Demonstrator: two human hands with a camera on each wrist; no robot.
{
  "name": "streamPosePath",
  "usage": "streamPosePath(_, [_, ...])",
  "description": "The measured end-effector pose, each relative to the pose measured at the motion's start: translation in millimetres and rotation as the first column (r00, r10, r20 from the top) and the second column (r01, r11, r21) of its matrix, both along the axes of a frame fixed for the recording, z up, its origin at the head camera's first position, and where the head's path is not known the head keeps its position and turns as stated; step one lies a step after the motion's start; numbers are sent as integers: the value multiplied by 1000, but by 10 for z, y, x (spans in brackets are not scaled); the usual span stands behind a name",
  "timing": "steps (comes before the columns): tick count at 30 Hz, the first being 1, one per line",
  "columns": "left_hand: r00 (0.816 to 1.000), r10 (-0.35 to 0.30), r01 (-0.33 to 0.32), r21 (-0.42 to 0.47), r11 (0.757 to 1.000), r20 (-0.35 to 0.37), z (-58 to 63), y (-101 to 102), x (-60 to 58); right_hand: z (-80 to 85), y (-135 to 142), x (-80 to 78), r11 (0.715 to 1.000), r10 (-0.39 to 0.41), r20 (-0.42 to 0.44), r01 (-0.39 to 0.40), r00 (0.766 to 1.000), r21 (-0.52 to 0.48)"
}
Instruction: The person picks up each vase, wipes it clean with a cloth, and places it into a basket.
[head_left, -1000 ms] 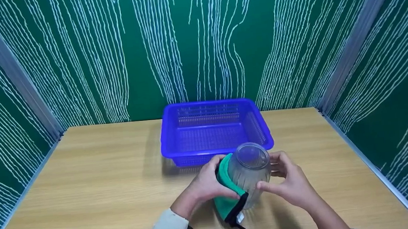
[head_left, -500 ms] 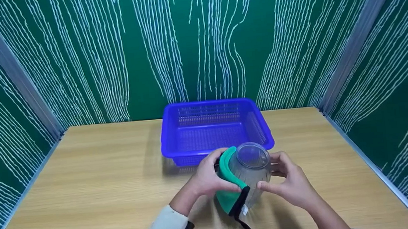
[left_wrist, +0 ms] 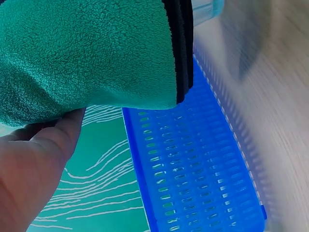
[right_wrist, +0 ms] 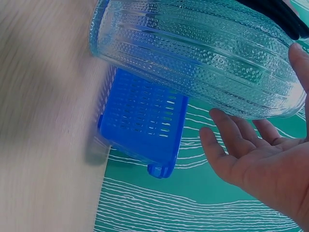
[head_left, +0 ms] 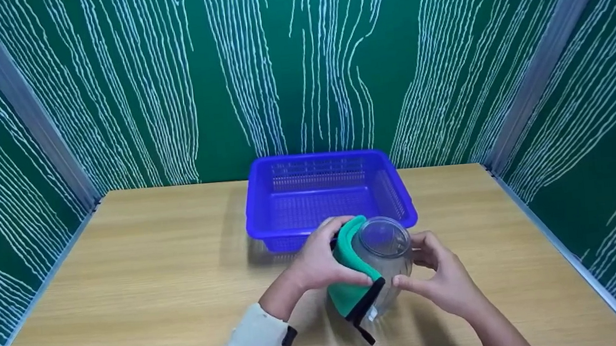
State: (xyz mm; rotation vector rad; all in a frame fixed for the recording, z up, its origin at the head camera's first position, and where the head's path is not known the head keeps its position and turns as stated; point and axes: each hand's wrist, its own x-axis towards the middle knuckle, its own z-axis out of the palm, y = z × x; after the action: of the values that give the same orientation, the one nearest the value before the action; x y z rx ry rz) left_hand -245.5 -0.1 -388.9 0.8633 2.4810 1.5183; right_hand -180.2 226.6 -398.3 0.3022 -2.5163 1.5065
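A clear ribbed glass jar (head_left: 391, 263) is held over the table in front of the basket, its round end facing up in the head view. My left hand (head_left: 324, 258) grips a folded green cloth (head_left: 352, 292) with black edging and lays it against the jar's left side. The cloth (left_wrist: 96, 53) fills the upper part of the left wrist view and hides most of the jar there. My right hand (head_left: 446, 283) holds the jar from the right, thumb in front and fingers behind. In the right wrist view the jar (right_wrist: 203, 58) shows a dotted, ribbed surface.
A blue plastic basket (head_left: 285, 233) with slotted sides stands just behind the hands, at the far middle of the wooden table (head_left: 146, 298). Green walls (head_left: 225, 119) with wavy white lines enclose the back and both sides.
The left hand and green cloth have slid upward along the jar, and the cloth's lower black corner has risen too. The right hand and the jar have barely moved.
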Motion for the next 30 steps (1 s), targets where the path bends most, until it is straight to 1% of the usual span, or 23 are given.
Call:
streamPosePath(5, [1000, 8, -7, 24, 1000, -16, -47, 25, -5, 8, 0, 19, 1000, 0, -9, 0, 1000, -9])
streamPosePath(9, [1000, -3, 3, 45, 999, -2, -102, 35, -7, 9, -1, 28, 1000, 10, -23, -11, 1000, -8])
streamPosePath(14, [1000, -8, 6, 50, 999, 25, -163, 19, -8, -6, 2, 20, 999, 26, -31, -26, 999, 20])
streamPosePath(20, [999, -16, 16, 13, 1000, 29, -251, 13, -3, -25, -2, 19, 1000, 5, -2, -5, 1000, 10])
streamPosePath(23, [999, -15, 16, -27, 1000, 38, -300, 20, 7, -27, -3, 28, 1000, -7, 11, 7, 1000, 10])
streamPosePath(27, [999, -3, 5, -71, 997, 41, -364, 23, 10, -24, -11, 33, 1000, -5, 19, 5, 1000, 5])
streamPosePath(30, [999, 3, 1, -82, 997, 43, -404, 22, 5, -23, -18, 36, 1000, -1, 19, 1, 1000, -1])
